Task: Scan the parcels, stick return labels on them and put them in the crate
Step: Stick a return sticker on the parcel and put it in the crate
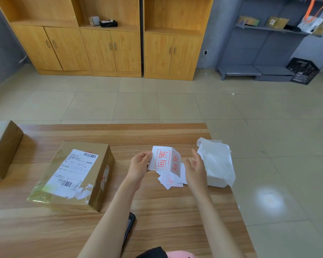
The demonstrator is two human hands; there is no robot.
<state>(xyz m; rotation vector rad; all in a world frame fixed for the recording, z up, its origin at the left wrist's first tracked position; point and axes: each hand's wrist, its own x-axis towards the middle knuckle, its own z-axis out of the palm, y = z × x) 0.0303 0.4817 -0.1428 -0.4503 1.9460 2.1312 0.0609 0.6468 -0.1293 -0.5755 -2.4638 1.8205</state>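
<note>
My left hand (pixel 139 165) pinches the left edge of a white label sheet (pixel 164 161) printed with red characters, holding it above the wooden table (pixel 157 211). My right hand (pixel 195 167) hovers just right of the sheet with fingers spread, touching nothing I can see. More red-printed labels (pixel 171 180) lie loose on the table under the sheet. A cardboard parcel (pixel 76 175) with a white shipping label and barcodes sits to the left. A black crate (pixel 303 70) stands on the floor far at the back right.
A second cardboard box (pixel 2 148) sits at the table's left edge. A white box with crumpled white backing paper (pixel 215 161) is at the right edge. A dark phone (pixel 130 225) lies partly under my left forearm. Wooden cabinets and grey shelving line the far wall.
</note>
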